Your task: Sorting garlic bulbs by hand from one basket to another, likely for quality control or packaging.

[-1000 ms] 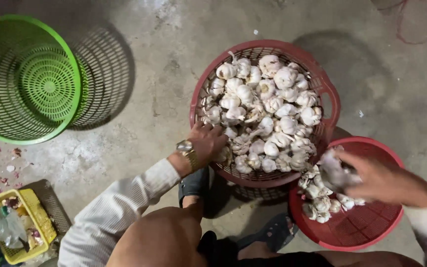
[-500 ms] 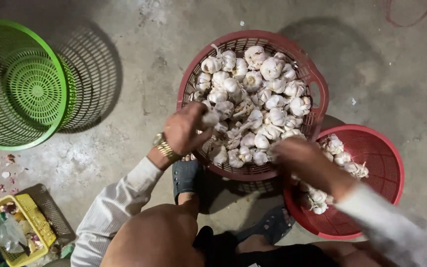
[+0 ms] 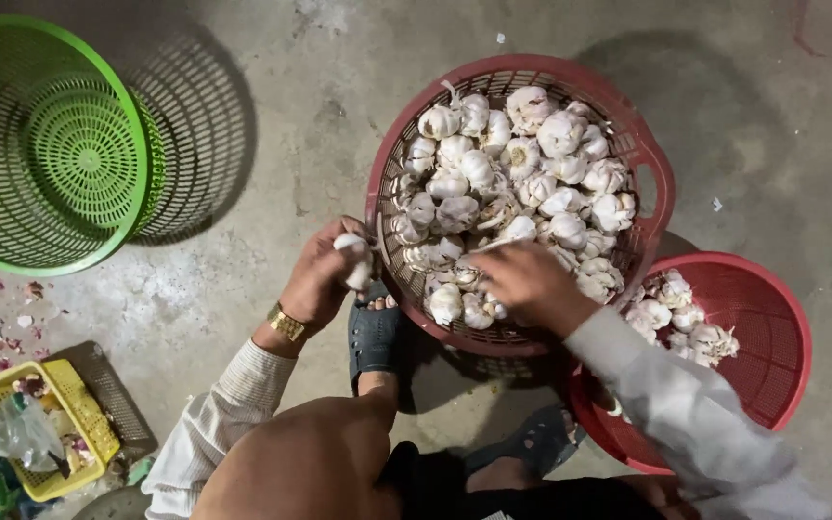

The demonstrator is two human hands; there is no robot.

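Over the slatted red basket [image 3: 662, 183], left hand [image 3: 325, 274] pinches a papery garlic bulb [image 3: 355, 262]; right hand [image 3: 522, 279] spreads on bulbs.

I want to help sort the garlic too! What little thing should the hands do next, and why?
Probably the right hand should close on one garlic bulb and lift it out. It lies flat on the garlic pile in the big red basket, while the left hand already holds a bulb just outside the rim. The smaller red basket beside it has only a few bulbs.
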